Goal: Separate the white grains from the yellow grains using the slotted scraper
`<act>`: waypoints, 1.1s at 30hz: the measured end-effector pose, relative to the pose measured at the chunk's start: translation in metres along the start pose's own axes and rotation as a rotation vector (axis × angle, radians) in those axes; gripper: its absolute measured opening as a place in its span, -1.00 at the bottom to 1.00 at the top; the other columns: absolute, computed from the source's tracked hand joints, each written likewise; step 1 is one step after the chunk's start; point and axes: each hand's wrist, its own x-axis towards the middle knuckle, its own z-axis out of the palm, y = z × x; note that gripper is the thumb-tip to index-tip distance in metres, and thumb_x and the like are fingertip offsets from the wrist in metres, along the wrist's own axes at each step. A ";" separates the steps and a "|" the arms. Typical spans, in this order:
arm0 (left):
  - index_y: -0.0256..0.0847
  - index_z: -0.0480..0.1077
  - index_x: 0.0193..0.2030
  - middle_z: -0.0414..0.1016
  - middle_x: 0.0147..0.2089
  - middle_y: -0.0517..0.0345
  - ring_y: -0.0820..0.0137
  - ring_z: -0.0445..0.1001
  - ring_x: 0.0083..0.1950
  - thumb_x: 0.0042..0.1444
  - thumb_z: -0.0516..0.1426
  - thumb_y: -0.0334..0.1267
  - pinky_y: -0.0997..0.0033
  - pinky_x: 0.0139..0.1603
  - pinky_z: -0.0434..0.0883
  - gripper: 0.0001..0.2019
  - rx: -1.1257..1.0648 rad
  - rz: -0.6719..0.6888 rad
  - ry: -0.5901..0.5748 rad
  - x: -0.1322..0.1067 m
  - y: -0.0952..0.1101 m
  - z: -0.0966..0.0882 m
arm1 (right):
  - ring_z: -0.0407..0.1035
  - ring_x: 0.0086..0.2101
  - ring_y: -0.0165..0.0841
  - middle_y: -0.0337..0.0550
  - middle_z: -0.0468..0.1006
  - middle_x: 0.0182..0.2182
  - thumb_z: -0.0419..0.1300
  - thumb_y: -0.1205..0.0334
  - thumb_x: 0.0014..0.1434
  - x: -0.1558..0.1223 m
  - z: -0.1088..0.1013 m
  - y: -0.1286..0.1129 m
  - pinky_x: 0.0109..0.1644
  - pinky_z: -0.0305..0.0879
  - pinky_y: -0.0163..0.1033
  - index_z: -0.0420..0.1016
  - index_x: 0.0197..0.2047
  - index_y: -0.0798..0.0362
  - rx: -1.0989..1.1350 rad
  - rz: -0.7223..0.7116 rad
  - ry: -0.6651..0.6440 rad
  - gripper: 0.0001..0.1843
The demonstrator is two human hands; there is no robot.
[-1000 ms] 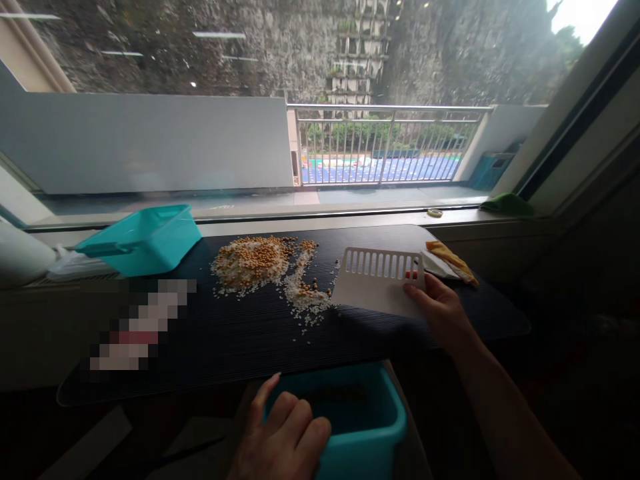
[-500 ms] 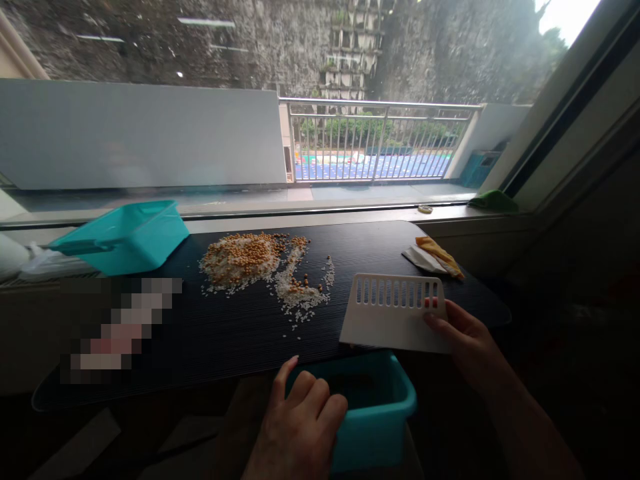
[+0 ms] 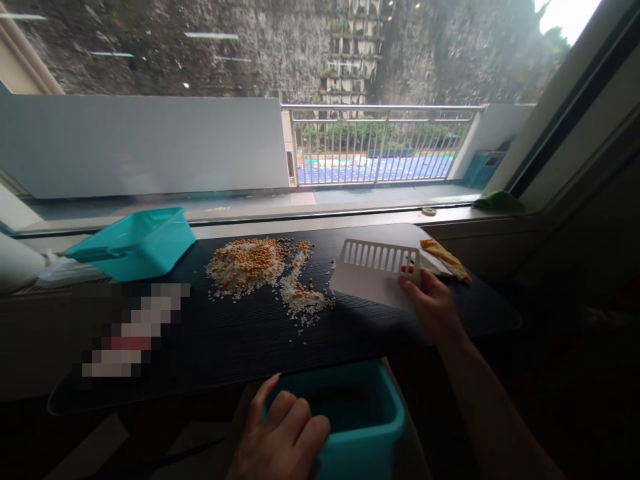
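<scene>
My right hand grips a white plastic panel with a row of slots by its right end, thumb in front. The panel is held tilted above the table, its left edge close to the spilled grains. My left hand is curled over the left rim of a teal plastic bin below the table's front edge. Dark material inside the bin is hard to make out. On the dark table lie a large heap of white rice and yellow soybeans and a smaller trail of rice and beans.
Another teal bin lies tipped at the table's back left. A blurred-out flat item is on the left of the dark table. A yellow and white cloth or packet lies back right. A window sill borders the back.
My right hand has moved the slotted panel up and left, over the table towards the rice trail. My left hand stays on the bin's rim. The view has shifted slightly.
</scene>
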 end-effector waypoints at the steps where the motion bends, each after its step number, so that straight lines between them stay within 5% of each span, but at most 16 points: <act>1: -0.07 0.33 -0.21 0.39 -0.33 0.29 0.33 0.35 -0.23 0.10 0.03 -0.46 0.08 0.32 -0.08 -0.80 0.004 -0.012 -0.024 -0.002 -0.001 -0.001 | 0.41 -0.44 -0.36 -0.27 0.59 -0.46 0.45 0.04 -0.18 0.002 0.001 0.001 -0.33 0.32 -0.28 0.57 -0.25 0.02 0.005 0.004 0.001 -0.59; 14: -0.07 0.32 -0.20 0.40 -0.31 0.27 0.31 0.37 -0.21 0.09 0.00 -0.48 0.00 0.31 -0.07 -0.77 -0.006 -0.048 -0.047 -0.001 -0.004 -0.003 | 0.48 -0.40 -0.35 -0.26 0.64 -0.40 0.48 0.04 -0.18 0.004 0.001 0.008 -0.29 0.39 -0.29 0.58 -0.23 -0.01 0.146 0.106 -0.158 -0.57; 33: -0.07 0.32 -0.19 0.40 -0.29 0.27 0.32 0.38 -0.20 0.07 0.02 -0.50 -0.03 0.31 0.02 -0.75 -0.009 -0.048 -0.081 0.000 -0.001 -0.001 | 0.47 -0.40 -0.36 -0.28 0.63 -0.41 0.49 0.05 -0.19 0.003 0.001 0.010 -0.29 0.39 -0.31 0.58 -0.23 -0.01 0.138 0.100 -0.129 -0.58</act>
